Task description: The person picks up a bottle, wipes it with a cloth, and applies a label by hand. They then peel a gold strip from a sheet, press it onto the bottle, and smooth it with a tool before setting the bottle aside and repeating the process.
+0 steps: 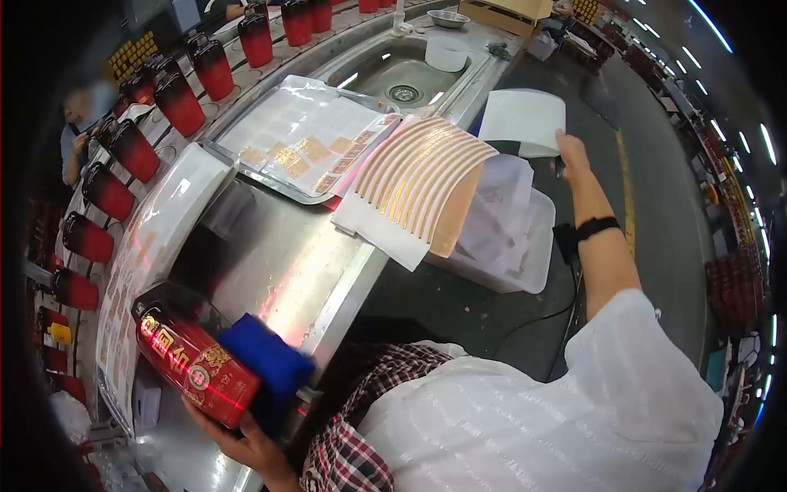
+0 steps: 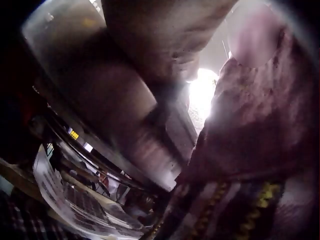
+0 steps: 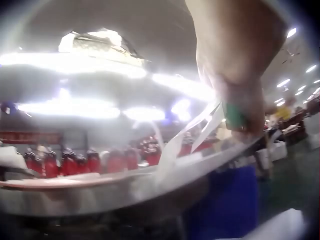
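My left hand (image 1: 250, 447) grips a red bottle (image 1: 197, 365), blue cloth (image 1: 266, 354) near it; my right hand (image 1: 574, 156) pinches a white sheet (image 1: 522, 121).

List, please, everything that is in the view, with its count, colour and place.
Held bottle: one, red and black, in left fingers
Standing bottles: many, red and black, beyond the counter
Blue cloth: one, blue, beside held bottle
Metal counter: one, silver, centre
Tray: one, silver, on counter
Gold-striped sheet: one visible, white and gold, at counter's edge
Plain sheet: one, white, in right fingers
Sink: one, silver, behind tray
Plastic bowl: one, white, at sink
Metal bowl: one, silver, beyond sink
Bin: one, white, below counter's edge
Cardboard box: one, brown, far end
Wristband: one, black, right wrist
Hands: two, bare, left holding bottle, right holding plain sheet
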The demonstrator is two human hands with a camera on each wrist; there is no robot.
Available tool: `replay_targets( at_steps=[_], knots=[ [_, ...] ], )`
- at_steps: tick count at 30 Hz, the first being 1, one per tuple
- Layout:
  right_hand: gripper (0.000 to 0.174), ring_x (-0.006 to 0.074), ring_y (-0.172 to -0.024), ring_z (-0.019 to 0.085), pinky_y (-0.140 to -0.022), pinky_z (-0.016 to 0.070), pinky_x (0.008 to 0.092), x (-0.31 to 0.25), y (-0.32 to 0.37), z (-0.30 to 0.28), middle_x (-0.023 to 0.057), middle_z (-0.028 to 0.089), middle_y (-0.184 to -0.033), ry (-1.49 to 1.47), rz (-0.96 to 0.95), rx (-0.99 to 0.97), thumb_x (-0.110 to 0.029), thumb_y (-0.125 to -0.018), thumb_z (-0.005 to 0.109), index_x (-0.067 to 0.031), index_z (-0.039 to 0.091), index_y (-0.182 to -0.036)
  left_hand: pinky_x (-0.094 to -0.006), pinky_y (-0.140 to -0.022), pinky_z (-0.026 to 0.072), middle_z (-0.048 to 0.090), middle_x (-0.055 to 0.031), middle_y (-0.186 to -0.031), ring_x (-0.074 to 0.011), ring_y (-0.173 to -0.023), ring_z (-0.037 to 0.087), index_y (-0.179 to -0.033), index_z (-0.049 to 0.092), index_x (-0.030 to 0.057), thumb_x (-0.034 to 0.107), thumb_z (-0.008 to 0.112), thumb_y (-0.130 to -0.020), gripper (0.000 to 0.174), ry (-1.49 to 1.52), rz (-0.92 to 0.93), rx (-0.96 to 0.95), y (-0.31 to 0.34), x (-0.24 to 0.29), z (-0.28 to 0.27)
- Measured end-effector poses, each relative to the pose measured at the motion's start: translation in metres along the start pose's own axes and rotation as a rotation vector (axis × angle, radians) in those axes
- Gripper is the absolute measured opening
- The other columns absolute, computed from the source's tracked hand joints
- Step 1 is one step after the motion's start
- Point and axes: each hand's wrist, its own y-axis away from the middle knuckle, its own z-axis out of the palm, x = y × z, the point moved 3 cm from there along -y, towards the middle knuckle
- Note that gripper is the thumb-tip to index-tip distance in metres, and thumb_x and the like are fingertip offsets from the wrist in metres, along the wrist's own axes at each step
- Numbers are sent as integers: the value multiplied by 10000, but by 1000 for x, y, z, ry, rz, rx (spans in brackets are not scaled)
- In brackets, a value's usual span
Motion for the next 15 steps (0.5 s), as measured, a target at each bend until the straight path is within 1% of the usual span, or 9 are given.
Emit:
replay_targets(
  at_steps=[2, 4, 5, 6, 7, 9, 12, 15],
  knots=[
    [361, 326, -930, 650, -798, 524, 401, 4, -2, 9, 213, 666, -1026, 489, -20, 210, -216, -926, 538, 35, 608, -1176, -438, -1130, 259, 316, -228, -1510, -335, -1387, 336, -1469, 261, -67, 512, 539, -945, 829, -36, 22, 7, 0, -3, -2],
    [360, 350, -1057, 613, -897, 487, 407, -12, 0, 45, 220, 650, -1103, 709, -847, 258, -197, -891, 556, 6, 630, -1179, -437, -1133, 253, 315, -226, -1511, -335, -1391, 328, -1468, 260, -68, 511, 544, -942, 832, -19, 34, 16, 1, -7, 0],
    [302, 329, -1043, 615, -908, 479, 376, -58, 46, 74, 172, 665, -1096, 386, -912, -51, -147, -847, 584, -30, 677, -1109, -437, -1135, 250, 315, -224, -1511, -334, -1392, 325, -1468, 260, -68, 511, 547, -941, 834, -14, 35, 8, 1, -7, -1],
    [296, 266, -1082, 576, -964, 444, 334, -86, 76, 104, 120, 592, -1199, 310, -720, -414, -76, -886, 576, -45, 656, -1170, -436, -1135, 251, 316, -223, -1511, -332, -1392, 325, -1468, 260, -68, 509, 552, -939, 835, 9, 30, 12, 1, -7, 0],
    [302, 267, -1112, 551, -970, 440, 354, -118, 111, 134, 100, 595, -1147, 379, -1003, -667, -50, -862, 589, -80, 666, -1153, -435, -1134, 252, 317, -221, -1510, -329, -1392, 326, -1467, 261, -68, 508, 558, -937, 837, 32, 26, 15, 0, -7, 0],
    [330, 284, -1151, 508, -983, 428, 371, -142, 155, 191, 94, 571, -1159, 426, -1266, -877, -27, -845, 589, -140, 678, -1142, -433, -1133, 253, 319, -218, -1510, -324, -1389, 330, -1467, 264, -66, 507, 568, -932, 840, 54, 20, 14, -1, -8, 1],
    [369, 306, -1171, 475, -1005, 410, 383, -136, 168, 241, 91, 550, -1170, 820, -1092, -807, -4, -827, 593, -184, 685, -1136, -423, -1130, 261, 330, -206, -1504, -309, -1372, 352, -1469, 269, -60, 501, 590, -922, 847, 66, 24, 16, -2, -5, 1],
    [380, 314, -1164, 471, -1006, 408, 396, -144, 167, 247, 90, 532, -1192, 746, -1181, -1037, 11, -813, 601, -191, 690, -1121, -417, -1125, 271, 338, -203, -1497, -304, -1360, 367, -1470, 269, -58, 493, 602, -917, 849, 47, 15, 34, -1, -2, 2]
  ],
)
